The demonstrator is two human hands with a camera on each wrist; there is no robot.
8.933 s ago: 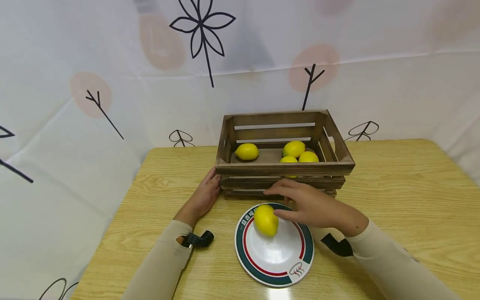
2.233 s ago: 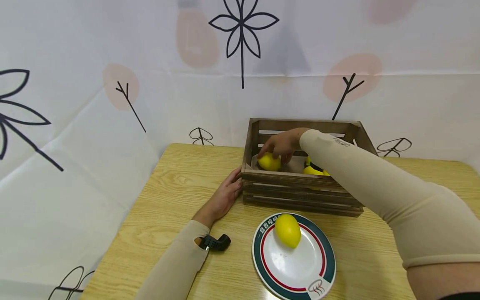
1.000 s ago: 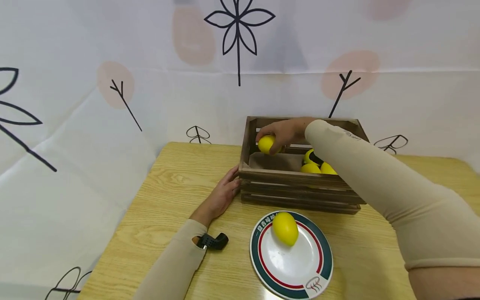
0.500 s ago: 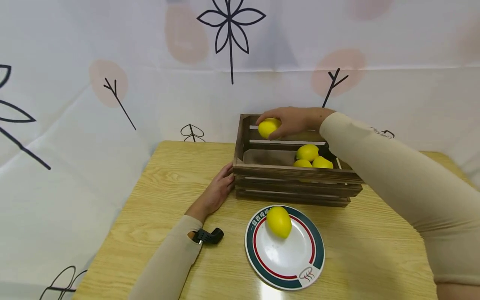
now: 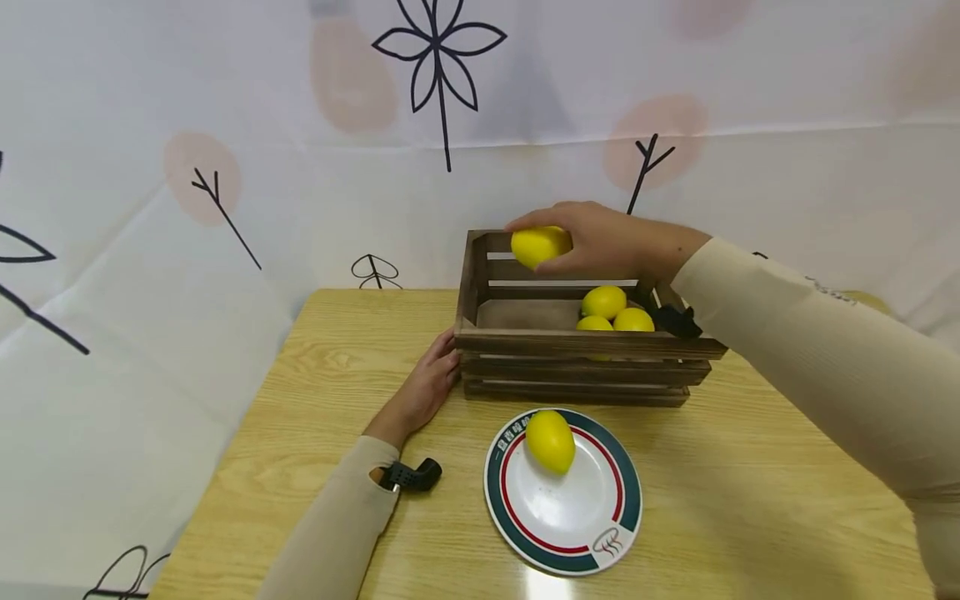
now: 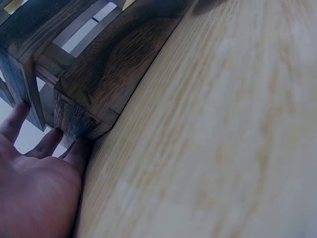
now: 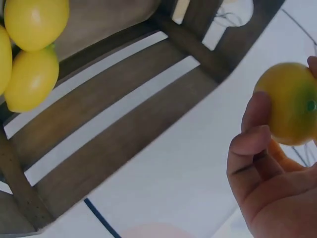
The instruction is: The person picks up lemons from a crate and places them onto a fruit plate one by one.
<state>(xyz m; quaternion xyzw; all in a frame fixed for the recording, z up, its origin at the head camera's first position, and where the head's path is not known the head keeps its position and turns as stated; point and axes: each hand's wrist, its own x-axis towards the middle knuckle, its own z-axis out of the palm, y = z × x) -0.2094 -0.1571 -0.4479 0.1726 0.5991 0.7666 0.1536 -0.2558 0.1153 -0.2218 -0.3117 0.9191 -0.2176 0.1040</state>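
My right hand grips a yellow lemon above the back left of a dark slatted wooden crate. In the right wrist view the same lemon sits between curled fingers and thumb, its greenish end showing. Against the crate's left end rests my left hand; in the left wrist view its straight fingers touch the crate's lower corner. Inside the crate, three lemons lie together at the right. Another lemon lies on a white plate with a green and red rim, in front of the crate.
The wooden table carries the crate and plate. A white cloth with flower and twig drawings hangs behind it. A black strap device is on the left wrist, another on the right.
My right hand took hold of the lemon at the crate's left and raised it from the bottom to above the crate. The left hand stayed at the crate's end. The whole view shifted slightly.
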